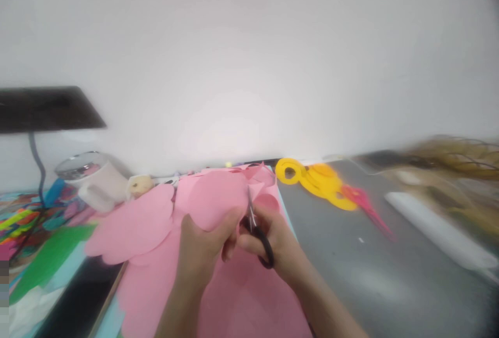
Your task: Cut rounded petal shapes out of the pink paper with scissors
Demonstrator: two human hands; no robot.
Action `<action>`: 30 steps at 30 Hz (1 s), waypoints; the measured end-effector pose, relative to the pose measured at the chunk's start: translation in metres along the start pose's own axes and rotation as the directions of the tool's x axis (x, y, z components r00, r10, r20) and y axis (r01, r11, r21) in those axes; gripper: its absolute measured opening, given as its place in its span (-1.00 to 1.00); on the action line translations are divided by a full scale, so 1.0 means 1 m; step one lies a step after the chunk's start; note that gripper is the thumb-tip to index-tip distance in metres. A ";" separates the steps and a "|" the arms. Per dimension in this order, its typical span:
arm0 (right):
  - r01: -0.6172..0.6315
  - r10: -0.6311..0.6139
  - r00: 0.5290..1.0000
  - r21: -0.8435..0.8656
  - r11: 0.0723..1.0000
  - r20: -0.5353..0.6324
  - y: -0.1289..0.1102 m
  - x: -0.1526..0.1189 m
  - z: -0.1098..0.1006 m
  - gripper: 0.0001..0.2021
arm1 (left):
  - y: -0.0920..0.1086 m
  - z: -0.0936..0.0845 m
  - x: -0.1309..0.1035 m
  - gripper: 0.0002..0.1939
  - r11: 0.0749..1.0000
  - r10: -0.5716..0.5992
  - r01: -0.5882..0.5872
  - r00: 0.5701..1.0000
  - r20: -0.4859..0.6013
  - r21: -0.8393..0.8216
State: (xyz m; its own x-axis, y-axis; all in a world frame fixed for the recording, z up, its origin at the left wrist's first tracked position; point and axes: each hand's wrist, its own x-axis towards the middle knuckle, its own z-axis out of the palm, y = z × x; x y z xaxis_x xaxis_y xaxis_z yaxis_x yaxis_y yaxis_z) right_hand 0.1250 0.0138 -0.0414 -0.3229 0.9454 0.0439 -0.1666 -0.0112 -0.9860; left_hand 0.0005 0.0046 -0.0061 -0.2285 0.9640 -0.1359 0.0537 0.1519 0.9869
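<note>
Black-handled scissors (266, 247) are in my right hand (275, 239), their blades pointing up and away at the edge of a pink sheet (220, 195). My left hand (206, 244) grips that sheet just left of the scissors, with the thumb on top. Curled pink offcuts (267, 184) rise to the right of the blades. A scalloped pink shape (132, 223) lies to the left, over larger pink sheets (249, 301) that spread under both hands.
Yellow cut-out shapes (319, 184) and pink scissors (368, 210) lie on the grey table (343, 286) at right, beside a white roll (440, 229). At left are a white mug (103, 187), green sheet (54, 255) and colourful pieces.
</note>
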 end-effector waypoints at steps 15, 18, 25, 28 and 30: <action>-0.105 0.105 0.994 0.005 0.994 -0.036 -0.001 -0.001 0.002 -0.76 | -0.001 0.000 0.001 -0.59 0.999 0.010 -0.010 1.000 0.008 -0.041; -0.128 0.128 0.991 0.022 0.992 -0.031 0.001 -0.001 0.004 -0.73 | 0.000 0.001 0.000 -0.59 0.999 0.027 -0.027 1.000 -0.007 -0.041; -0.015 0.015 1.000 0.038 0.999 0.005 0.000 -0.001 0.000 -0.65 | 0.000 0.000 -0.002 -0.52 0.999 0.033 -0.033 0.999 0.013 0.013; 0.010 -0.010 1.000 0.013 1.000 0.004 0.000 -0.001 -0.001 -0.66 | -0.001 0.000 -0.002 -0.53 0.999 0.042 -0.042 0.999 0.026 -0.004; 0.012 -0.012 1.000 0.013 1.000 0.001 0.000 -0.002 -0.001 -0.65 | 0.000 0.000 -0.002 -0.53 0.999 0.049 -0.049 0.998 0.027 -0.005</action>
State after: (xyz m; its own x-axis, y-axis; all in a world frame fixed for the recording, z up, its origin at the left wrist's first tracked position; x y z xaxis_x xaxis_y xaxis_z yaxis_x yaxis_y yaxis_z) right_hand 0.1263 0.0125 -0.0419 -0.3216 0.9452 0.0557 -0.1828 -0.0043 -0.9831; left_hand 0.0011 0.0031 -0.0060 -0.1990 0.9759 -0.0898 0.0598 0.1036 0.9928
